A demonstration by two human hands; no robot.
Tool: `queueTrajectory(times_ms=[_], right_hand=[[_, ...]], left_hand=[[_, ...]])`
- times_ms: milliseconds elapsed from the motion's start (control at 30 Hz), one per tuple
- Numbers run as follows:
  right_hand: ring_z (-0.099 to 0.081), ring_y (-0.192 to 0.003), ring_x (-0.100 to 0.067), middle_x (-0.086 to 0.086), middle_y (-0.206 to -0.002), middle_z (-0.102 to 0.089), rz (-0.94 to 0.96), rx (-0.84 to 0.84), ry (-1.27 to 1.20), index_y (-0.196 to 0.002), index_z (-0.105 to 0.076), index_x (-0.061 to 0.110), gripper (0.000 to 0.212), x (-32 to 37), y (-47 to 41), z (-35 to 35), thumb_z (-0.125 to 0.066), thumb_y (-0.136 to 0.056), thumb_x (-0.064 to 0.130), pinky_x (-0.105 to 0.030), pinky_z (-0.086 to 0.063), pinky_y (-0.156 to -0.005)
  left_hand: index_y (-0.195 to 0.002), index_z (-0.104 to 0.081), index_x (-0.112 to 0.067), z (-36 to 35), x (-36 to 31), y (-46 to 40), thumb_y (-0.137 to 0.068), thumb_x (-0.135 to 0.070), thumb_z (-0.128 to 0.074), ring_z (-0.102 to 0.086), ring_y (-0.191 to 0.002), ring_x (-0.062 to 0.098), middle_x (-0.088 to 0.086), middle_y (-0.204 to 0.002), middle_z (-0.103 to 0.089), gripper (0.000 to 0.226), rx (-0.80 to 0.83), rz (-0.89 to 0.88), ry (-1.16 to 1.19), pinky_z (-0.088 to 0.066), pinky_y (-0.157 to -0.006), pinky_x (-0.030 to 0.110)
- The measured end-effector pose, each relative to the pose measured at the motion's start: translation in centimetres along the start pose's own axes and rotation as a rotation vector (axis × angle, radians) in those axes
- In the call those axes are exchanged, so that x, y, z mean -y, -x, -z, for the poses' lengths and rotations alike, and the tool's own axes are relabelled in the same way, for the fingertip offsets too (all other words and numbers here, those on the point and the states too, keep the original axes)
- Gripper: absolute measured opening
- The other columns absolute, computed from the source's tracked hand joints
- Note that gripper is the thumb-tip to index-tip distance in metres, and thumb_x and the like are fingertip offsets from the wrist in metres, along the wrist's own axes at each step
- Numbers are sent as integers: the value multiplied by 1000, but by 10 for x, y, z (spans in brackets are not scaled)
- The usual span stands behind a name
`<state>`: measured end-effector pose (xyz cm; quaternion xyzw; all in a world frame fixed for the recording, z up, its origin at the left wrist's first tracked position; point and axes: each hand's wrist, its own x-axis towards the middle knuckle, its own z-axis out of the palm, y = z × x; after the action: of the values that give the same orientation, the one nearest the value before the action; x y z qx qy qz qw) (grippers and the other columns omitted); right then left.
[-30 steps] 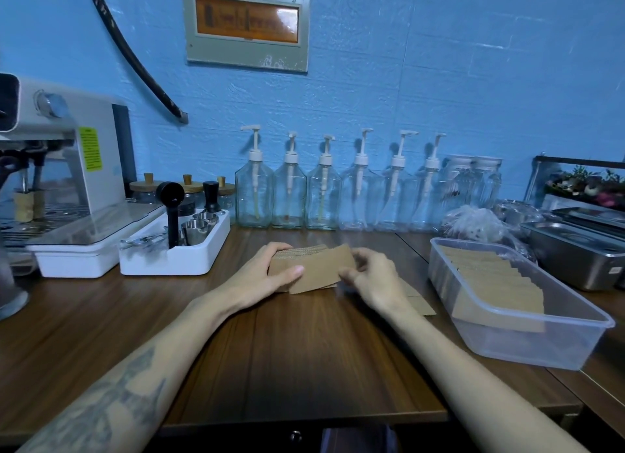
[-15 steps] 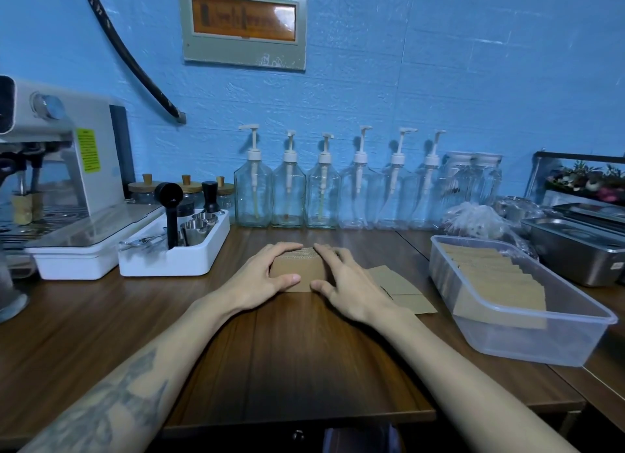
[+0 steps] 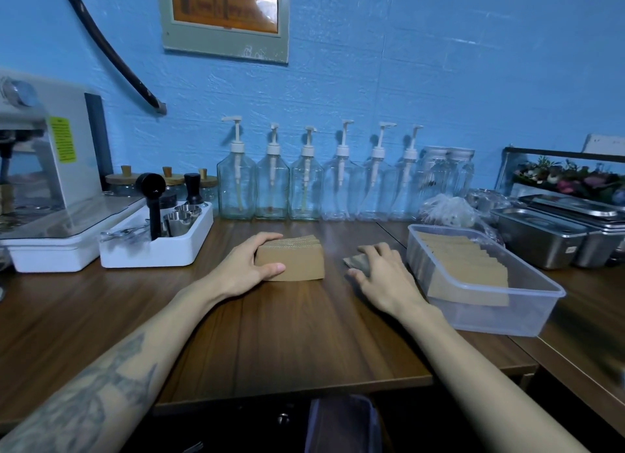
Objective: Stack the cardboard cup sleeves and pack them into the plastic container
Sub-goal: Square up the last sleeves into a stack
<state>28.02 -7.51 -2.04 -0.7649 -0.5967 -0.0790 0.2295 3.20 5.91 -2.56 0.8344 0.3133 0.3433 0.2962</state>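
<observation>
Your two forearms reach out over the wooden bench (image 3: 297,334), the left one tattooed. Your left hand (image 3: 245,266) grips the stack of cardboard cup sleeves (image 3: 297,261) at its left end — thumb curled along the near edge, the other fingers wrapped over the far top edge. The stack lies flat on the bench, roughly at the centre, its edges fairly even.

Your right hand (image 3: 385,276) lies palm down to the right of that stack, apart from it, fingers spread and nearly straight, pressing on loose sleeves (image 3: 355,260) that lie flat on the bench; only a blurred corner of them shows past your fingertips. Just right of that hand stands the clear plastic container (image 3: 527,312), already holding a row of sleeves (image 3: 466,266) that lean back in an overlapping run along its length.

Farther off on the left sits a white tool tray (image 3: 152,251) with a black-handled tamper and small steel cups, and beside it the white espresso machine (image 3: 50,168). Along the blue wall stands a line of clear pump bottles (image 3: 274,188), with wooden-lidded jars behind the tray. On the far right are steel pans (image 3: 541,237) — a crumpled plastic bag (image 3: 446,210) lies between them and the bottles.
</observation>
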Motion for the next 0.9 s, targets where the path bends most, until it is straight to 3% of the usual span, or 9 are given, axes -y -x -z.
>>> queueTrajectory(times_ms=[233,400,600,733,900], right_hand=[[-41,-123,-34,-15,-132,-47,-161,8,24,-133,-44,13,46,-16,12,6,-50,-97,41,-42,-38,-99],[-45,-121,-33,-12,-131,-53,-172,10,56,-129,-45,14,48,-11,7,6,-51,-95,46,-43,-42,-95],[-44,-122,-28,-3,-135,-48,71,-10,26,-136,-43,24,52,-10,-5,7,-64,-89,34,-41,-38,-101],[-42,-120,-24,0,-131,-43,194,42,-46,-141,-42,28,62,-8,-15,11,-68,-85,22,-40,-35,-101],[-50,-112,-23,0,-113,-54,278,1,-78,-133,-56,25,40,3,-28,13,-61,-94,19,-42,-39,-97]], left_hand=[[-135,-50,-34,-5,-3,0,-87,-28,-74,-59,-109,12,-4,-127,-58,54,22,-1,11,-50,-94,32],[-136,-49,-32,-4,-5,0,-87,-29,-74,-58,-109,10,-5,-127,-57,54,12,-16,-8,-49,-92,29],[-135,-50,-31,-1,2,-2,-88,-27,-72,-55,-109,9,-6,-127,-55,52,-46,-24,-56,-42,-87,23],[-137,-49,-29,3,7,-3,-89,-27,-72,-54,-113,11,-6,-128,-53,53,-70,-1,-78,-42,-94,27],[-136,-49,-30,6,10,-3,-88,-27,-73,-54,-113,11,-5,-127,-54,53,-97,26,-86,-44,-98,31]])
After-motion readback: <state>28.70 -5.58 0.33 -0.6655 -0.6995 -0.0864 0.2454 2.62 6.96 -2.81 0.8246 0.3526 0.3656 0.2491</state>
